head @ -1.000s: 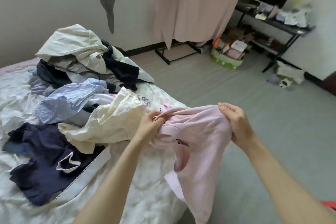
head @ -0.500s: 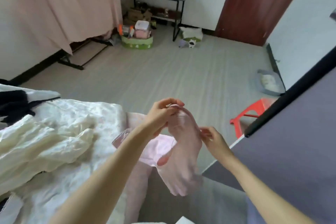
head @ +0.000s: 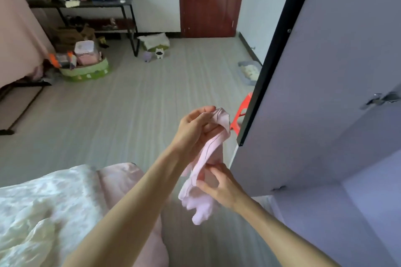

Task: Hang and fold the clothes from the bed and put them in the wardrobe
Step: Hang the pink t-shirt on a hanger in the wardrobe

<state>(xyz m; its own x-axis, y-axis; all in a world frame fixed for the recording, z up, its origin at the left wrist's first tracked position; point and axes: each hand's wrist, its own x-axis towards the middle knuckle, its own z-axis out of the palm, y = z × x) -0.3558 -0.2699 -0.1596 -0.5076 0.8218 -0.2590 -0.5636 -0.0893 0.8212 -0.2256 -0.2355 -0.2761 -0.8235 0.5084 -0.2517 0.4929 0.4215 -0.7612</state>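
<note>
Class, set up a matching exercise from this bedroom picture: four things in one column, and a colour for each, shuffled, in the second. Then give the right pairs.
Things:
1. garment held in both hands
2. stool beside the wardrobe door
3. room door at the far wall
4. basket on the floor

Colours:
A. green
B. dark reddish brown
C. pale pink
D. red

Pairs: 1-C, 2-D, 3-B, 4-A

Your pale pink garment (head: 209,154), bunched lengthwise, hangs above the floor beside the open wardrobe door (head: 321,84).
</note>
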